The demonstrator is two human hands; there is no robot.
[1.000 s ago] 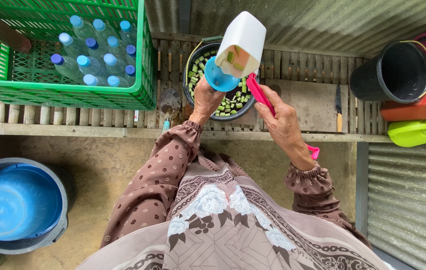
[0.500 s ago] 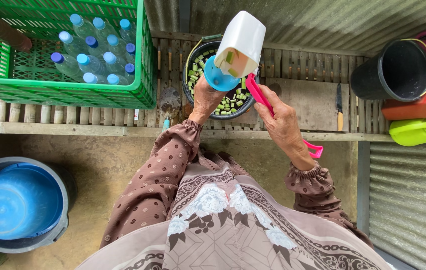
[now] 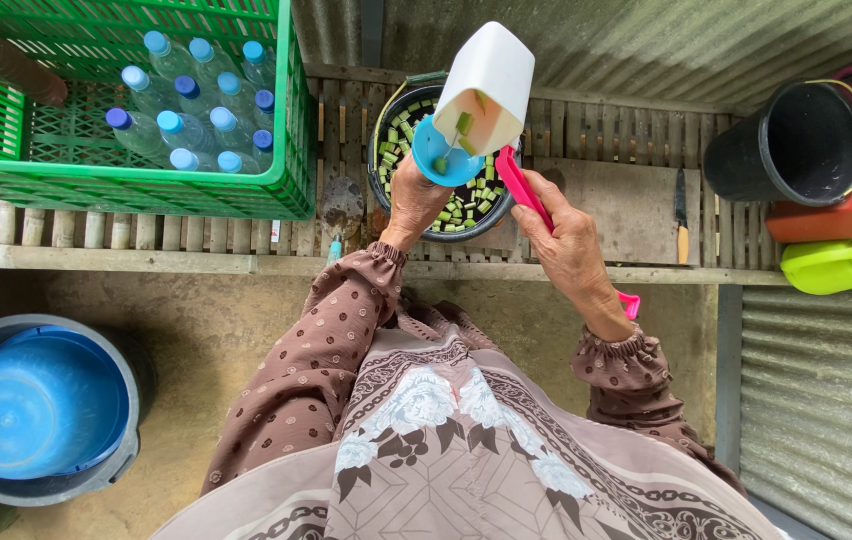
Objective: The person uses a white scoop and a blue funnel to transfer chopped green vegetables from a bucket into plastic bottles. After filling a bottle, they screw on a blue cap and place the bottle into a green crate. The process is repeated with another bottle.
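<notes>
**White jug tipped over a bowl of cut greens**

The white jug is held tilted, mouth down toward the camera, right above the dark bowl that sits on the slatted wooden bench. A blue funnel sits at the jug's mouth, with a few green pieces in and around the opening. The bowl is full of chopped green pieces.

The left hand reaches up from below, fingers closed around the funnel and the jug's lower edge. The right hand is wrapped shut on a pink tool, whose tip points up toward the jug's mouth and whose handle end shows behind the wrist.

Left of the bowl stands a green crate with blue-capped bottles. To the right, a knife lies on the bench, then a black bucket. On the ground at lower left is a blue basin.
</notes>
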